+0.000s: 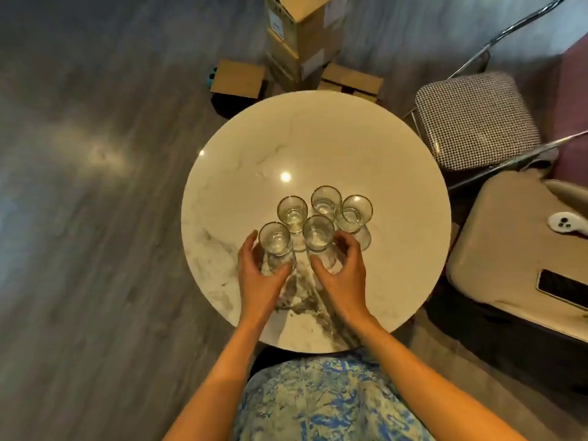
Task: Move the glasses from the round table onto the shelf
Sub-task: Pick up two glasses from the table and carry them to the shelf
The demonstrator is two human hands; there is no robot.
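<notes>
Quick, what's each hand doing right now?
Left hand: curled around the nearest left glass, apparently gripping it.
Right hand: curled around the glass beside it, apparently gripping it.

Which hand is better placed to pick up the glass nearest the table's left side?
Left. The left hand already curls around that front-left glass; the right hand is busy around the front-middle glass.

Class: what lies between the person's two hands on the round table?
In the head view, only bare marble tabletop separates the left hand and right hand.
</notes>
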